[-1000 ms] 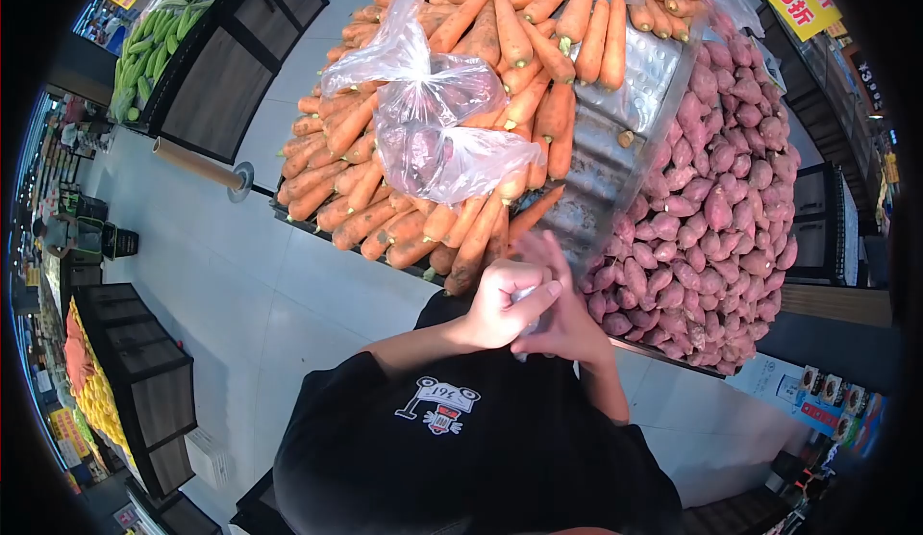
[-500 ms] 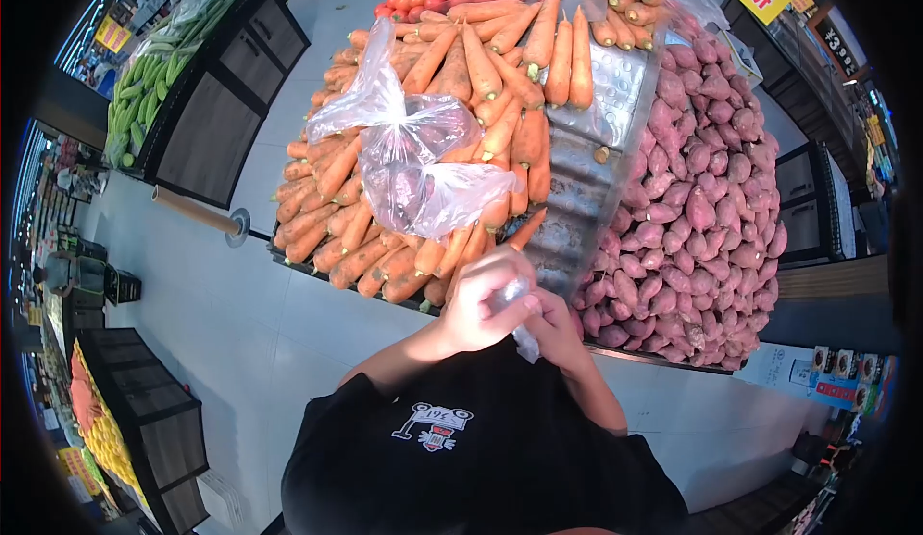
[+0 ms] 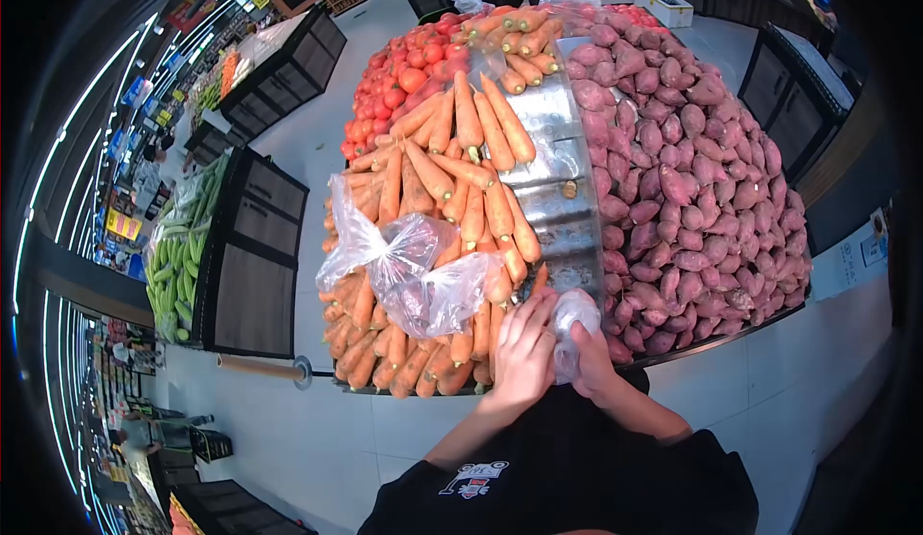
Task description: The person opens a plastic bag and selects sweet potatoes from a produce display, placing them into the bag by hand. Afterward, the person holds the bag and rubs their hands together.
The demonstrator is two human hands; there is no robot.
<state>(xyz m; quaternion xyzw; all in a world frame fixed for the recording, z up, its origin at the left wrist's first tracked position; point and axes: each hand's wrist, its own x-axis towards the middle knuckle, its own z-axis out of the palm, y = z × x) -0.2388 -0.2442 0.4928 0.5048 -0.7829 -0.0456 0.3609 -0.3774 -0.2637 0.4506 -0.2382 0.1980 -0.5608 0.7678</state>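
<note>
A crumpled clear plastic bag (image 3: 575, 328) is in my right hand (image 3: 593, 362), whose fingers wrap round its lower part. Beside it, my left hand (image 3: 525, 348) has its fingers stretched out close together, near the bag; whether they touch it is unclear. Both hands are over the front edge of the produce stand. On the carrots (image 3: 413, 174) lies a knotted clear bag (image 3: 394, 264) with dark reddish contents. Purple sweet potatoes (image 3: 687, 189) are piled on the right, past a metal tray section (image 3: 553, 174).
Tomatoes (image 3: 394, 83) lie at the stand's back left. A dark cabinet with green vegetables (image 3: 178, 275) stands at left, and a cardboard tube (image 3: 258, 368) juts out near the stand's front left corner. People are in the far left aisle.
The view has turned, so the stand sits differently in it. My left hand has opened out from its curled pose, and the bag now stands up in my right hand.
</note>
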